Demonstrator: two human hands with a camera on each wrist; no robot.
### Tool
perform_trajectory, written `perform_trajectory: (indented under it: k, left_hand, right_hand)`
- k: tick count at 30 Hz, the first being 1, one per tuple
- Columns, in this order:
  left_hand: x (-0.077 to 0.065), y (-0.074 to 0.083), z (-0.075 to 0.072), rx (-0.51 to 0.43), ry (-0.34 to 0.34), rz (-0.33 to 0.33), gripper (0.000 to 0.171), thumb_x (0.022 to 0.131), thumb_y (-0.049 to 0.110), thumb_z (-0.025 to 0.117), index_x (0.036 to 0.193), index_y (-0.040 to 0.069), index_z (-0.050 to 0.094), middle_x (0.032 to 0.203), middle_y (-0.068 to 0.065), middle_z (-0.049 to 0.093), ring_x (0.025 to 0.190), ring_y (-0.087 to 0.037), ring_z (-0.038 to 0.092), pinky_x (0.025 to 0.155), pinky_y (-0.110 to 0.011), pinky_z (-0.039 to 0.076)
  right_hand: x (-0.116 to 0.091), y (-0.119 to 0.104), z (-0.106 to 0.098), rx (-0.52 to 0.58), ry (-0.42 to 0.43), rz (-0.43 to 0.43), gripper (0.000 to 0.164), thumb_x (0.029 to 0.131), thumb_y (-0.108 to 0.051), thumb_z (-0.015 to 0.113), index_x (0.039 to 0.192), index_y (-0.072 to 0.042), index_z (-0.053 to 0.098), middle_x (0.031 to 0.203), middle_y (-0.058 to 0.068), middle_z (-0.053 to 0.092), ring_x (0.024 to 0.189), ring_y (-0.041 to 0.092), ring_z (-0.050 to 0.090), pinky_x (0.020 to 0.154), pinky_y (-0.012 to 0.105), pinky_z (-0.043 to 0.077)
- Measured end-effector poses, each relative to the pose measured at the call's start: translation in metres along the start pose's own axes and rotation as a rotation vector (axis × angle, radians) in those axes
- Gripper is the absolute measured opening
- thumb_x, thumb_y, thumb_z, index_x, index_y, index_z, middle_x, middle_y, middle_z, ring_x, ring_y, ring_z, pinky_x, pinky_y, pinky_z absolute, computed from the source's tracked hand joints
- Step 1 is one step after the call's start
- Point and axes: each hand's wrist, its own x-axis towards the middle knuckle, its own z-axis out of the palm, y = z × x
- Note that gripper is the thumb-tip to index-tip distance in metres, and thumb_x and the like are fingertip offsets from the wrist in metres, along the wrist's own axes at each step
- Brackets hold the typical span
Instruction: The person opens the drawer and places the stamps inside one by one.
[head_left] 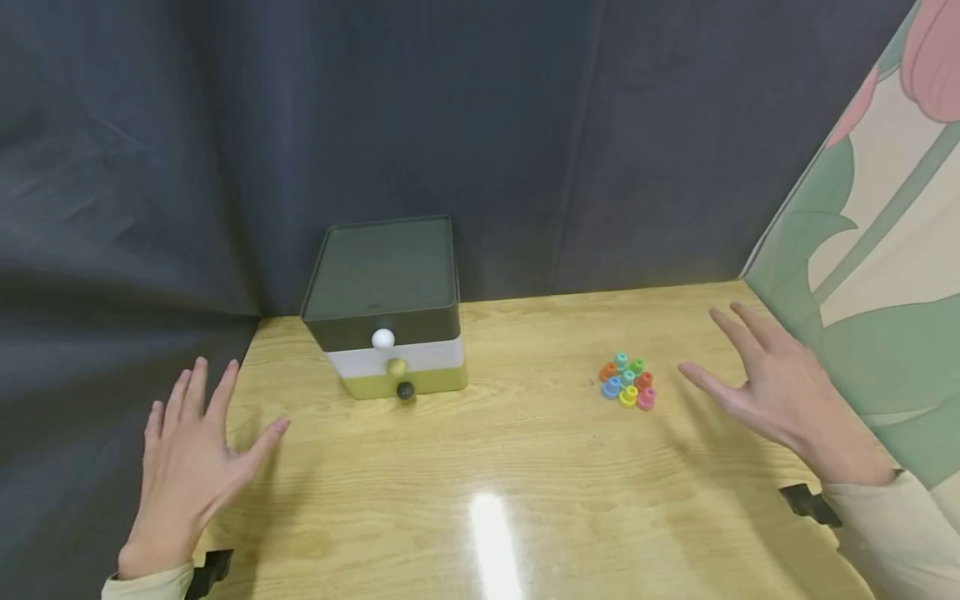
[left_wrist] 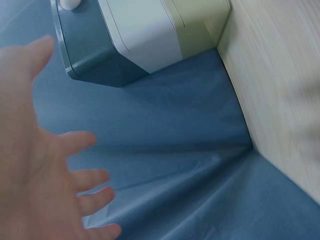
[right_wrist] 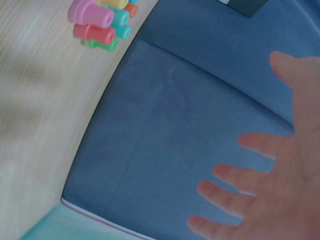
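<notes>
My left hand hovers over the left side of the table with its fingers spread, holding nothing. To its right stands a three-tier drawer box, dark on top, white in the middle and yellow-green below, each drawer with a round knob. On the right, my right hand hangs above the table, fingers apart and nothing in them. The nearest things to it are several small coloured pegs, clustered upright on the wood. In the right wrist view a pink peg shows a wide base and a narrower hollow end.
Light wood table lies under everything, with a bright glare near its front. A dark cloth hangs behind and along the left. A flower-patterned panel borders the right side.
</notes>
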Motion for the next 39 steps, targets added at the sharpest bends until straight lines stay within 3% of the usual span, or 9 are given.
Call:
perform_trajectory:
  k: [6,8,13,15,18,23,31,35,39]
  left_hand:
    - [0.0,0.019,0.013,-0.108,0.186,0.023,0.091,0.089,0.053,0.077,0.161,0.009,0.045,0.171,-0.024,0.033,0.148,-0.057,0.036,0.105,-0.08,0.03]
    - [0.001,0.026,0.02,-0.153,0.259,0.037,0.086,0.085,0.048,0.08,0.156,0.008,0.052,0.166,-0.023,0.042,0.142,-0.056,0.042,0.101,-0.076,0.035]
    - [0.005,0.044,0.035,-0.274,0.429,0.089,0.072,0.08,0.035,0.082,0.143,0.004,0.064,0.151,-0.023,0.058,0.128,-0.052,0.053,0.092,-0.067,0.044]
    - [0.007,0.052,0.042,-0.315,0.48,0.114,0.066,0.082,0.032,0.08,0.139,0.002,0.066,0.144,-0.024,0.062,0.121,-0.05,0.056,0.088,-0.062,0.044]
    - [0.011,0.066,0.051,-0.37,0.554,0.149,0.058,0.082,0.027,0.079,0.133,0.0,0.07,0.128,-0.023,0.07,0.11,-0.046,0.062,0.083,-0.049,0.045]
    - [0.021,0.093,0.065,-0.452,0.54,0.175,0.048,0.085,0.018,0.081,0.13,0.005,0.072,0.11,-0.012,0.078,0.091,-0.031,0.072,0.077,-0.026,0.045]
    - [0.038,0.12,0.077,-0.556,0.446,0.159,0.046,0.089,0.012,0.083,0.132,0.004,0.07,0.107,-0.008,0.081,0.082,-0.026,0.075,0.078,-0.017,0.046]
    - [0.049,0.127,0.082,-0.568,0.451,0.142,0.044,0.09,0.016,0.083,0.131,0.005,0.07,0.105,-0.006,0.081,0.081,-0.025,0.075,0.075,-0.026,0.052]
    - [0.056,0.132,0.085,-0.557,0.438,0.111,0.042,0.091,0.023,0.084,0.129,0.008,0.071,0.105,-0.006,0.081,0.082,-0.025,0.075,0.074,-0.044,0.056]
  right_hand:
    - [-0.003,-0.003,0.007,0.127,0.036,0.02,0.068,0.095,-0.038,0.079,0.148,-0.001,0.057,0.148,0.033,0.055,0.126,0.058,0.055,0.095,0.071,0.044]
    - [-0.004,-0.004,0.011,0.165,0.059,0.031,0.061,0.096,-0.033,0.079,0.146,-0.003,0.061,0.144,0.03,0.059,0.117,0.052,0.062,0.091,0.057,0.051]
    - [-0.004,-0.004,0.022,0.304,0.092,0.082,0.047,0.098,-0.027,0.078,0.138,-0.004,0.068,0.134,0.022,0.069,0.096,0.001,0.066,0.08,0.006,0.045]
    - [-0.005,-0.002,0.027,0.359,0.087,0.117,0.045,0.099,-0.027,0.077,0.137,-0.004,0.069,0.131,0.022,0.072,0.091,-0.015,0.059,0.078,0.0,0.044]
    - [-0.009,0.003,0.037,0.41,0.054,0.17,0.045,0.101,-0.029,0.075,0.138,-0.006,0.068,0.126,0.021,0.073,0.09,-0.023,0.055,0.075,0.002,0.047]
    - [-0.014,0.011,0.051,0.461,0.015,0.197,0.042,0.103,-0.028,0.073,0.136,-0.004,0.067,0.124,0.021,0.072,0.094,-0.023,0.056,0.078,0.003,0.049]
    - [-0.013,0.017,0.07,0.497,-0.023,0.205,0.035,0.101,-0.024,0.075,0.126,0.0,0.07,0.124,0.024,0.073,0.093,-0.019,0.06,0.076,0.007,0.052]
    - [-0.012,0.019,0.08,0.509,-0.031,0.191,0.033,0.1,-0.019,0.076,0.124,0.003,0.07,0.123,0.025,0.072,0.092,-0.015,0.062,0.076,0.01,0.054]
    - [-0.016,0.02,0.087,0.506,-0.082,0.215,0.034,0.099,-0.019,0.077,0.127,0.001,0.07,0.125,0.026,0.073,0.098,0.006,0.072,0.075,0.014,0.056]
